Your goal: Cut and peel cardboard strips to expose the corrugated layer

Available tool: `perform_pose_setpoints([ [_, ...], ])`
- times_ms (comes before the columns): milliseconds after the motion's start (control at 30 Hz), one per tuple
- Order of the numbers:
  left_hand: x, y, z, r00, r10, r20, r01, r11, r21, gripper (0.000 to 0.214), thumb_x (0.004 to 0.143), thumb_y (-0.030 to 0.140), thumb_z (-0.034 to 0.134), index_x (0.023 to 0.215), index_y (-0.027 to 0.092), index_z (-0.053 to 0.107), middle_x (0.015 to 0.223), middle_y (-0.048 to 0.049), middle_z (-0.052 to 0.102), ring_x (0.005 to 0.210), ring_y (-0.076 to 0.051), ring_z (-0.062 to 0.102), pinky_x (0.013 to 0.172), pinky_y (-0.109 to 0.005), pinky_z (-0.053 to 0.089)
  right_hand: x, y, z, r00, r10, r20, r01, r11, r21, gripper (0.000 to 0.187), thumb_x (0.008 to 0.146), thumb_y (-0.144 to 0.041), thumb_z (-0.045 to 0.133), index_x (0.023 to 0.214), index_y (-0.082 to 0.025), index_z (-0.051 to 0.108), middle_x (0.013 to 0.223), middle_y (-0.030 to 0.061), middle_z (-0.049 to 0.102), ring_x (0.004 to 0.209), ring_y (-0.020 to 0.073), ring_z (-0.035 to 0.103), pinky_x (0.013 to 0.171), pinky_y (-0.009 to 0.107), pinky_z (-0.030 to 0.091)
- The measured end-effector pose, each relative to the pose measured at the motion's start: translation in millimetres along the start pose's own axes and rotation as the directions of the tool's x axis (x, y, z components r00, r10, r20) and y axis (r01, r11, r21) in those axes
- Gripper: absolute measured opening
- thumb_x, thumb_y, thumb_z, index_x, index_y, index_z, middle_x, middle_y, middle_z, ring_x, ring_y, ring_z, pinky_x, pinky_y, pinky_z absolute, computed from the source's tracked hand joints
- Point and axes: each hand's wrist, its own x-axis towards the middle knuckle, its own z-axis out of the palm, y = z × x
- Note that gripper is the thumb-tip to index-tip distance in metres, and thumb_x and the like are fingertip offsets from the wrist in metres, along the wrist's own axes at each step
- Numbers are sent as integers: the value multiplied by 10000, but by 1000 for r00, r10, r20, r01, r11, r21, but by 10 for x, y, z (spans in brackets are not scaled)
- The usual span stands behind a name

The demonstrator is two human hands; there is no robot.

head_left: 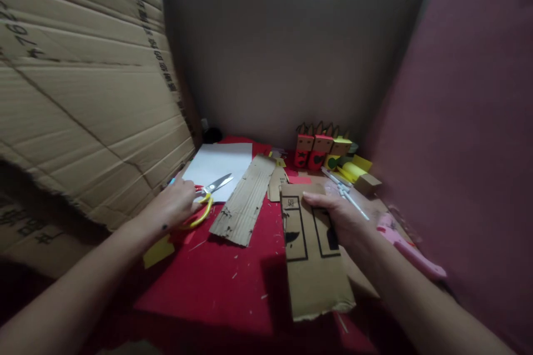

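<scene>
My right hand (343, 216) grips a brown cardboard piece (310, 283) by its upper right edge, thumb on the printed face. The piece is tilted above the red surface, with black boxes printed on it. My left hand (177, 202) is closed at the handles of a pair of scissors (204, 205) with one red and one yellow loop. The blades are slightly apart and point right, over a white sheet (227, 158). A small blue bit shows beyond the left fingers; what it belongs to is hidden. Between the hands lies a torn cardboard strip (245, 202).
A large cardboard sheet (83, 77) leans along the left. Cardboard figures (318, 144) in red and yellow stand at the back. White pens (353, 202), a yellow roll (353, 171) and a pink tool (410, 249) lie right. Scraps litter the red surface (216, 288).
</scene>
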Motion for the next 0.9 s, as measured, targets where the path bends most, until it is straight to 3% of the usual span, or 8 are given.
perform_pose_setpoints([
  [67, -17, 257, -38, 999, 26, -33, -26, 1000, 5, 291, 737, 368, 519, 850, 114, 605, 873, -153, 602, 900, -308, 541, 781, -400, 387, 108, -9, 4, 998, -33, -46, 32, 999, -3, 106, 660, -204, 677, 722, -118, 672, 650, 77, 705, 597, 179, 659, 621, 298, 541],
  [133, -72, 637, -62, 995, 49, 86, -21, 956, -293, 388, 785, 465, 479, 968, 146, 601, 887, -101, 624, 810, -244, 566, 721, -346, 410, 192, 2, 1, 996, -57, -70, 56, 998, -12, 93, 666, -186, 668, 729, -117, 665, 649, 80, 705, 594, 183, 661, 624, 309, 545],
  [200, -118, 1026, -20, 925, 171, 340, 75, 794, -603, 366, 774, 489, 502, 895, 174, 643, 779, -58, 639, 648, -192, 562, 601, -299, 411, 253, 21, -8, 994, -97, -51, 96, 995, -26, 115, 671, -186, 666, 764, -118, 666, 662, 80, 708, 595, 191, 665, 626, 327, 549],
  [333, -67, 1480, 260, 881, 217, 420, 326, 364, -873, 265, 704, 392, 625, 698, 132, 668, 640, -58, 628, 521, -138, 514, 496, -251, 367, 325, 43, -45, 982, -185, -39, 183, 982, -47, 199, 677, -218, 675, 845, -111, 670, 669, 84, 709, 571, 211, 662, 596, 355, 553],
  [467, 152, 1516, 473, 934, 128, 332, 300, 219, -929, 188, 681, 295, 654, 716, 110, 656, 660, -61, 642, 546, -125, 543, 535, -243, 409, 331, 66, -101, 978, -208, -6, 208, 976, 65, 298, 741, -329, 631, 954, -122, 655, 740, 89, 714, 636, 212, 667, 621, 351, 551],
  [567, 310, 1455, 509, 968, -9, 250, 249, 88, -964, 170, 642, 260, 692, 695, 105, 645, 622, -43, 640, 508, -113, 537, 520, -237, 426, 293, 117, -138, 982, -176, 65, 174, 984, 31, 335, 727, -319, 653, 1008, -137, 640, 819, 80, 709, 680, 190, 659, 608, 308, 548],
  [733, 400, 1325, 563, 948, -77, 307, 309, 10, -951, 144, 643, 221, 681, 710, 104, 631, 592, -38, 648, 498, -131, 571, 554, -270, 487, 283, 248, -163, 976, -73, 204, 96, 990, -105, 316, 745, -269, 622, 1022, -115, 625, 857, 99, 682, 664, 183, 634, 474, 273, 530],
  [900, 355, 1308, 629, 922, -11, 387, 386, -51, -921, 187, 680, 254, 662, 757, 85, 648, 687, -100, 689, 610, -206, 643, 597, -322, 523, 344, 309, -167, 975, -98, 199, 113, 992, -64, 289, 742, -223, 587, 982, -67, 616, 754, 101, 665, 567, 158, 616, 427, 232, 507],
])
